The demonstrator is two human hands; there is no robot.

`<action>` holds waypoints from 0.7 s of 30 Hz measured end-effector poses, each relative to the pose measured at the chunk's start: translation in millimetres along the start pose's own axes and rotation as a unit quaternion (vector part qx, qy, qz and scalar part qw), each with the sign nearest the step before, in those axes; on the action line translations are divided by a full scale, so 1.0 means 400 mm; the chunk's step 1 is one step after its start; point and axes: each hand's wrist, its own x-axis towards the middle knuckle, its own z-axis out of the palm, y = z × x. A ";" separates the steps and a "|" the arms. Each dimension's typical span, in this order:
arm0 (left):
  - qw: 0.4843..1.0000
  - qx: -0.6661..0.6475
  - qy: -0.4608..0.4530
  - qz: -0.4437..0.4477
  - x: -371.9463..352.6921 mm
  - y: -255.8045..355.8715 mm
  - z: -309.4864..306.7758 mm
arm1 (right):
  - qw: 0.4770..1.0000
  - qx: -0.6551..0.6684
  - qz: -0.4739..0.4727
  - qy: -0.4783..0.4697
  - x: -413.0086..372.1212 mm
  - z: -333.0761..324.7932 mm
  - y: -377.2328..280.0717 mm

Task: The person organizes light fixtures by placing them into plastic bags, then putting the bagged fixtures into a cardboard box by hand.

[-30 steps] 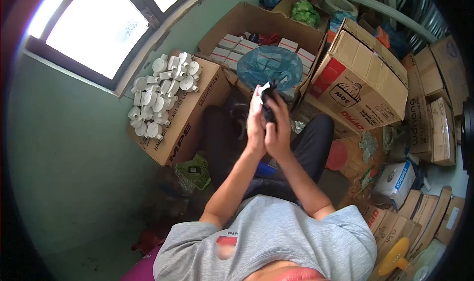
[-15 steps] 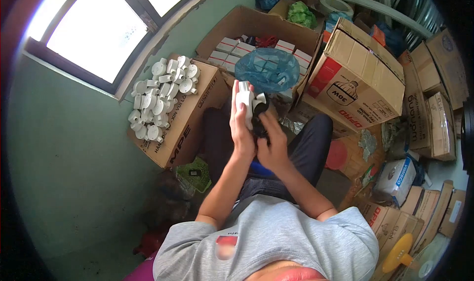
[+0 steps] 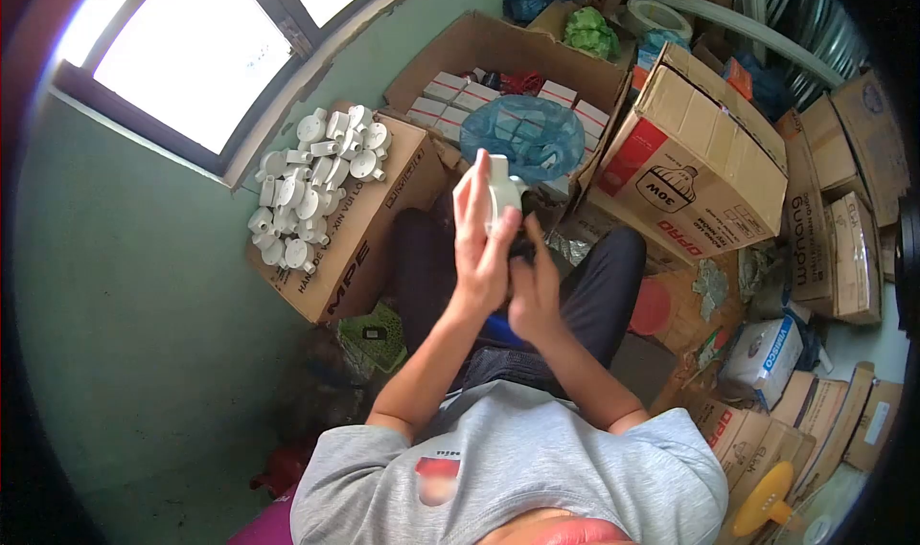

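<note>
Above my lap, my left hand grips a white round plastic conduit junction box, its thumb pressed along the near side and its fingers behind. Close beside it is my right hand, fingers bent and partly blurred around a dark object against the box's lower right side. What that dark object is, I cannot make out. To the left, a pile of similar white junction boxes rests on a closed cardboard carton.
Ahead stands an open carton with small white boxes and a blue plastic bag. A large lamp carton is at the right, with more cartons beyond it. A green basket sits by my left leg. The window is at upper left.
Both hands have shifted slightly right with the junction box, which has turned in my left hand. The right hand has moved lower beside it, and less of the dark object shows.
</note>
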 end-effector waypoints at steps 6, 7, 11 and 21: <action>0.987 0.127 -0.042 0.093 -0.010 -0.008 -0.024 | 0.963 0.213 0.154 0.065 0.076 0.002 0.011; 0.987 0.127 -0.040 0.093 -0.010 -0.018 -0.032 | 0.963 0.212 0.154 0.063 0.084 -0.001 0.009; 0.974 0.172 -0.025 0.147 0.018 -0.039 -0.066 | 0.987 0.102 0.126 0.023 0.057 0.010 -0.005; 0.989 -0.144 0.026 -0.034 0.023 -0.048 -0.083 | 0.980 -0.117 -0.135 -0.092 0.113 0.010 -0.076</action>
